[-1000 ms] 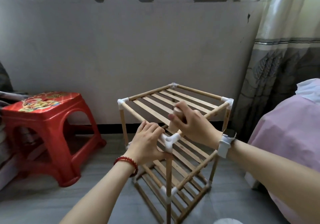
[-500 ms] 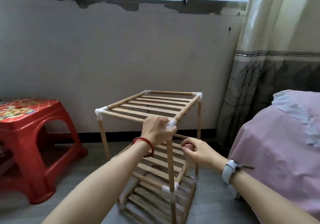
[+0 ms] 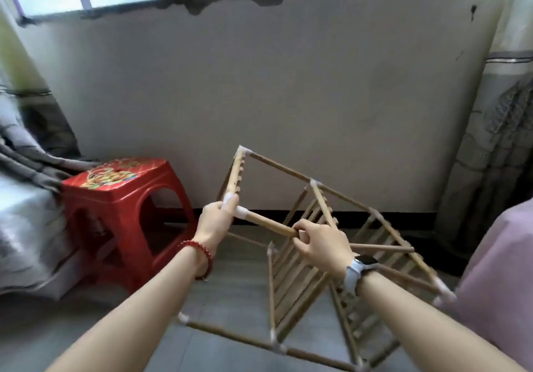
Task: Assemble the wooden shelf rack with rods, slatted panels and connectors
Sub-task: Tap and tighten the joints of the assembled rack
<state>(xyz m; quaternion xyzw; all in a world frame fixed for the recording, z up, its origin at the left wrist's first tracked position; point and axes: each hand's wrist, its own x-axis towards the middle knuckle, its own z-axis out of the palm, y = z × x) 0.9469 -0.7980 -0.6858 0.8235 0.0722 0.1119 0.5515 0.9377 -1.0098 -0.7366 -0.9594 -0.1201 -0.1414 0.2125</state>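
The wooden shelf rack [image 3: 317, 256] is tipped over toward the right, its slatted panels now standing nearly on edge. White plastic connectors [image 3: 245, 213] join its rods at the corners. My left hand [image 3: 215, 220] grips the upper near corner at a white connector. My right hand [image 3: 320, 243] is curled round a wooden rod [image 3: 268, 223] that runs from that connector down to the right. Other rods and connectors of the rack reach the floor at the bottom of the view.
A red plastic stool [image 3: 121, 207] stands to the left on the grey floor. A grey blanket [image 3: 26, 204] lies at far left. A pink-covered bed [image 3: 501, 279] is at right, a curtain [image 3: 496, 141] behind it. The wall is close behind the rack.
The rack went from standing upright to tilted over on its side. My right hand moved from the lower shelf area up onto a rod; my left hand stayed on the top corner.
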